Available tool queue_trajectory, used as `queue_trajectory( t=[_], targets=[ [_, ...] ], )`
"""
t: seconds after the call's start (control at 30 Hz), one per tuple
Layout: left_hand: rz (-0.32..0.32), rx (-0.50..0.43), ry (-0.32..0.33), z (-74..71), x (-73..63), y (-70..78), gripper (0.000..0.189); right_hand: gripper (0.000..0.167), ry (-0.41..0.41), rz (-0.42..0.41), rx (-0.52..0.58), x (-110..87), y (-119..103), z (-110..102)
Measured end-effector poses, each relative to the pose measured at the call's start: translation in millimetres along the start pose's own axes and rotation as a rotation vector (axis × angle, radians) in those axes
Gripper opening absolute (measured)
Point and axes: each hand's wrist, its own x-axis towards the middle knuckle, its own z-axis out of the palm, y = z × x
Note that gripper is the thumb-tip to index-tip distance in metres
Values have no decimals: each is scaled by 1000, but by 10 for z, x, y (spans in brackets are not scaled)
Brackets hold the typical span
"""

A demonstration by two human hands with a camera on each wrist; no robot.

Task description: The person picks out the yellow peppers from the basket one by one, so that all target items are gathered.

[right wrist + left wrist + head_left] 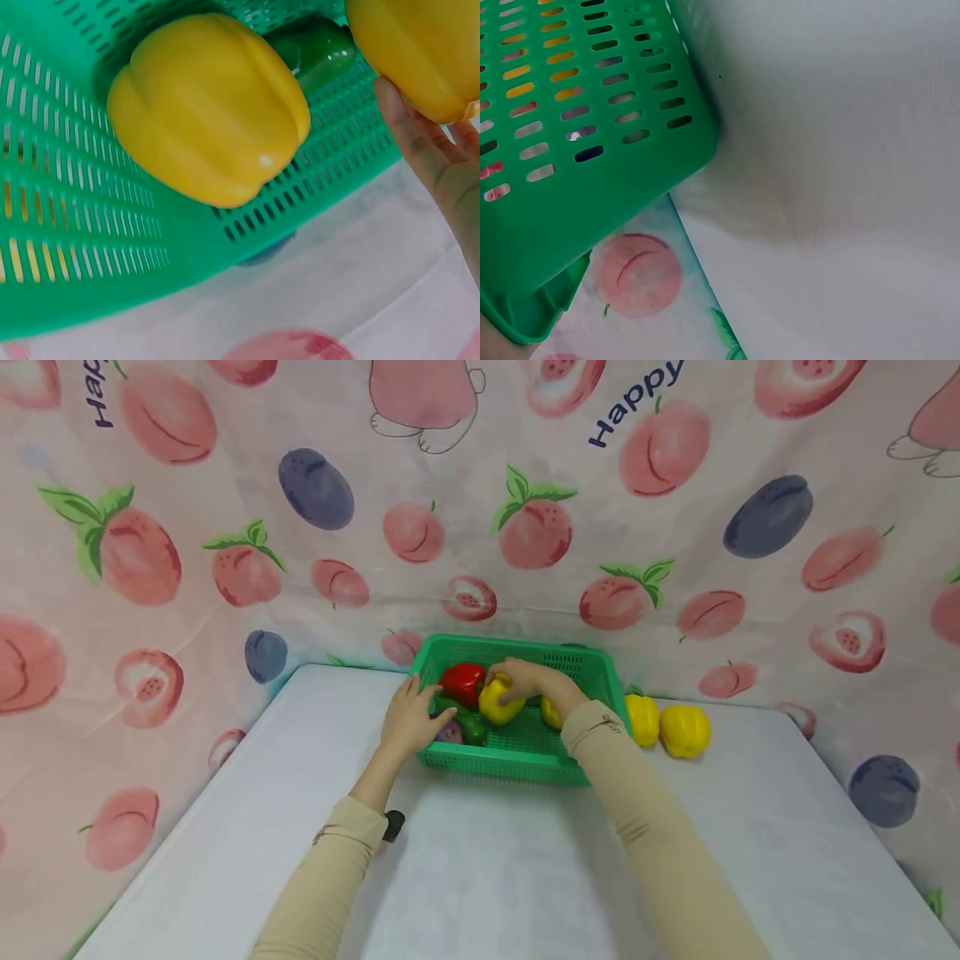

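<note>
My right hand (534, 678) grips a yellow bell pepper (497, 703) inside a green plastic basket (517, 762). In the right wrist view, its fingers (424, 146) lie along the underside of that pepper. My left hand (407, 720) rests at the basket's left rim, fingers stretched out and thumb spread over the inside. Next to the held pepper lie a red bell pepper (459, 682), a long green vegetable (470, 725) and a purple one (450, 732), partly hidden. Another yellow bell pepper (210, 109) sits at the basket's right end, with a dark green vegetable (319, 54) beside it.
Two yellow bell peppers (685, 731) stand on the white table (480, 860), just right of the basket. A fruit-printed cloth (465, 510) hangs behind the table, close to the basket's back wall. A small black object (393, 825) shows at the left wrist.
</note>
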Motion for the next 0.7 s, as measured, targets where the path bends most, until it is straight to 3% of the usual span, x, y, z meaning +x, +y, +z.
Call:
queue_trajectory(
  t=[0.43,0.7],
  targets=[
    [19,-18,42,-60,-1,19,58,35,32,-65,33,-195,-72,-170],
    [10,-12,6,-10,-4,8,58,32,101,-80,77,-383,-78,-172]
  ],
)
